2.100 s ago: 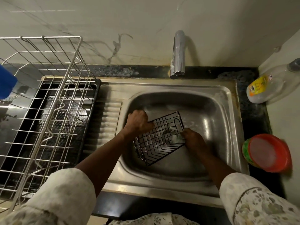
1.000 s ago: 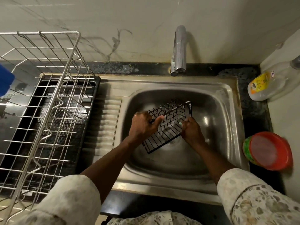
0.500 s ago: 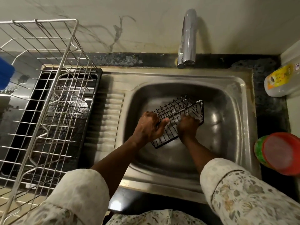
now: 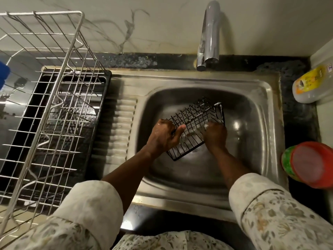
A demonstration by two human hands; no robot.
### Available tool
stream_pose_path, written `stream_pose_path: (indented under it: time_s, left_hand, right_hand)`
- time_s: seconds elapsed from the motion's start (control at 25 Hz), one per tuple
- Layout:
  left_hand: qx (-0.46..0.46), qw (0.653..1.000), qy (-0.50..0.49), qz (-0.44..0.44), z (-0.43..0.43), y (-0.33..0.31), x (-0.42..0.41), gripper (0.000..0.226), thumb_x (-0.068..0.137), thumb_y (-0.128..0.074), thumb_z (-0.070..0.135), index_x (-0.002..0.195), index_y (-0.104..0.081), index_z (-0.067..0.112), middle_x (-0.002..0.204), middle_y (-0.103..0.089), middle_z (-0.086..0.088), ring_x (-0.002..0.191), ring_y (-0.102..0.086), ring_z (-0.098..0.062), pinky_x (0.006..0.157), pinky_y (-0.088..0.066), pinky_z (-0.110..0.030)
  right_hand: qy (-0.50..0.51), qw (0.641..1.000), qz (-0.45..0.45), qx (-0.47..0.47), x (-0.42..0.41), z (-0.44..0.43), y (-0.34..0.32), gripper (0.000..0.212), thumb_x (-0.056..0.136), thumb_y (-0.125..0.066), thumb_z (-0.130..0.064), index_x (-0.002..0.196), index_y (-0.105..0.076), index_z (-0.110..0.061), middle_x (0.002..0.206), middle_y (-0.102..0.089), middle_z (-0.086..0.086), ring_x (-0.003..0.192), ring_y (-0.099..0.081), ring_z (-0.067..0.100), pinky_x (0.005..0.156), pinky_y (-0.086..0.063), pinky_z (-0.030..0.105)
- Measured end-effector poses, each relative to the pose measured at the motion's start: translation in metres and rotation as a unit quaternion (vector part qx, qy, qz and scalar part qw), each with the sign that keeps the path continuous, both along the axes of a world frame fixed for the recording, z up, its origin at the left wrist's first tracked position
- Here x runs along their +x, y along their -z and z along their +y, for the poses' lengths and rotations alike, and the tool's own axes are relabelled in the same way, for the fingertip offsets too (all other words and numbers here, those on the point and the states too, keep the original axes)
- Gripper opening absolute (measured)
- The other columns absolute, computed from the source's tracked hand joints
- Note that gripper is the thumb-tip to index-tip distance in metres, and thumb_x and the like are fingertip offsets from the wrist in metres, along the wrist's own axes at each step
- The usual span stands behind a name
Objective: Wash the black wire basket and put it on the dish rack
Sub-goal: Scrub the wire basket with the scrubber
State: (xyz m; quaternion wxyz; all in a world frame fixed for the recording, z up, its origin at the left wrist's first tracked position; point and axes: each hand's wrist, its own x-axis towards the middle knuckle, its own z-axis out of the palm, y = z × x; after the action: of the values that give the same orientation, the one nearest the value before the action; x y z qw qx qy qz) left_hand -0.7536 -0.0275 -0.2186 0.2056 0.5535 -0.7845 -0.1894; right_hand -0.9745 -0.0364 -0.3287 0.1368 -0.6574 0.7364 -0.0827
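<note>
- Lifted and turned since two seconds ago, the black wire basket (image 4: 196, 123) sits tilted over the sink (image 4: 270, 109) basin. Its long axis runs near-left to far-right, with the far-right corner raised (suds cling to the wires).
- Left hand (image 4: 163, 137) grips the basket's left edge, thumb over the wires.
- Right hand (image 4: 215, 135) curls against the near-right side; what it clutches I cannot tell.
- On the counter (image 4: 297, 123), a bottle (image 4: 311, 83) has a yellow label, its writing too blurred to read.

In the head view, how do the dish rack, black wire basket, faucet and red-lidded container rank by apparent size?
1. dish rack
2. black wire basket
3. faucet and red-lidded container: alike; the container is cut by the frame edge, so I do not rank them.
</note>
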Motion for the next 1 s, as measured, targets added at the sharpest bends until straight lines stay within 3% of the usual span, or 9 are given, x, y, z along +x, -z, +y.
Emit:
stream_pose_path:
  time_s: [0.08,0.2,0.36,0.48,0.6,0.72,0.8,0.92,1.0]
  left_hand:
    - [0.017,1.000,-0.017,0.006,-0.001,-0.002,0.001,0.061,0.102,-0.054,0.044,0.048,-0.039,0.018,0.044,-0.037,0.001,0.037,-0.035,-0.015,0.050,-0.018,-0.015]
    - [0.029,0.999,-0.025,0.013,-0.003,-0.001,0.001,0.064,0.102,-0.050,0.048,0.048,-0.039,0.017,0.042,-0.035,0.002,0.036,-0.036,-0.015,0.049,-0.021,-0.024]
    - [0.025,0.999,-0.033,0.011,0.000,0.003,0.006,0.066,0.102,-0.049,0.051,0.047,-0.041,0.014,0.043,-0.037,-0.002,0.037,-0.037,-0.018,0.048,-0.022,-0.029]
    - [0.041,0.998,-0.044,0.014,0.003,0.004,0.010,0.068,0.102,-0.046,0.055,0.048,-0.042,0.015,0.043,-0.038,-0.002,0.037,-0.037,-0.017,0.046,-0.025,-0.029]
    - [0.043,0.998,-0.044,0.014,0.006,0.002,0.009,0.065,0.102,-0.045,0.054,0.048,-0.039,0.018,0.042,-0.034,0.003,0.035,-0.033,-0.013,0.046,-0.021,-0.023]
    - [0.032,0.999,-0.043,-0.007,0.010,0.000,0.006,0.064,0.102,-0.044,0.055,0.049,-0.037,0.021,0.044,-0.034,0.006,0.036,-0.032,-0.011,0.048,-0.015,-0.015]
    - [0.018,0.999,-0.039,-0.021,0.011,0.000,0.005,0.061,0.102,-0.046,0.052,0.050,-0.036,0.022,0.045,-0.036,0.004,0.038,-0.034,-0.013,0.050,-0.016,-0.015]
    - [-0.010,1.000,-0.017,-0.017,0.016,0.002,0.003,0.056,0.102,-0.052,0.045,0.053,-0.037,0.023,0.048,-0.039,0.003,0.041,-0.037,-0.016,0.058,-0.023,-0.023]
    - [-0.017,0.999,-0.012,-0.024,0.016,0.003,0.003,0.055,0.102,-0.053,0.044,0.054,-0.039,0.023,0.049,-0.040,0.002,0.044,-0.036,-0.017,0.061,-0.026,-0.026]
  right_hand:
    - [0.022,0.999,0.001,0.028,0.001,-0.005,-0.006,0.015,0.079,-0.072,-0.033,0.081,-0.073,-0.018,0.084,-0.074,-0.002,0.082,-0.070,0.021,0.081,-0.053,0.033]
    - [-0.029,0.998,0.001,0.061,0.053,0.018,-0.015,0.023,0.086,-0.053,-0.031,0.077,-0.070,-0.019,0.075,-0.071,0.002,0.078,-0.067,0.026,0.084,-0.047,0.039]
    - [-0.132,0.978,-0.086,0.136,0.120,0.059,-0.027,0.012,0.086,-0.069,-0.027,0.085,-0.072,-0.015,0.084,-0.074,0.008,0.088,-0.068,0.031,0.085,-0.042,0.038]
    - [-0.177,0.976,-0.057,0.111,0.102,0.052,-0.026,0.006,0.087,-0.068,-0.023,0.088,-0.072,-0.019,0.085,-0.074,0.004,0.089,-0.068,0.027,0.091,-0.043,0.039]
    - [-0.093,0.995,-0.027,0.031,0.049,0.027,-0.030,0.013,0.087,-0.063,-0.028,0.081,-0.071,-0.020,0.079,-0.073,0.001,0.075,-0.068,0.021,0.076,-0.053,0.037]
    - [-0.061,0.995,0.069,0.025,0.005,0.016,-0.038,0.019,0.079,-0.077,-0.023,0.097,-0.073,-0.022,0.098,-0.074,0.000,0.094,-0.067,0.025,0.079,-0.052,0.035]
    - [-0.032,0.991,0.116,0.057,0.004,0.021,-0.046,0.024,0.083,-0.073,-0.018,0.107,-0.073,-0.021,0.105,-0.073,0.004,0.103,-0.065,0.028,0.082,-0.051,0.036]
    - [-0.026,0.995,0.068,0.062,0.030,0.043,-0.054,0.028,0.082,-0.068,-0.006,0.107,-0.073,-0.018,0.107,-0.073,0.007,0.104,-0.066,0.027,0.086,-0.053,0.038]
    - [-0.131,0.987,0.049,0.081,0.058,0.063,-0.055,0.029,0.085,-0.065,-0.005,0.110,-0.073,-0.017,0.110,-0.073,0.007,0.107,-0.065,0.025,0.092,-0.052,0.037]
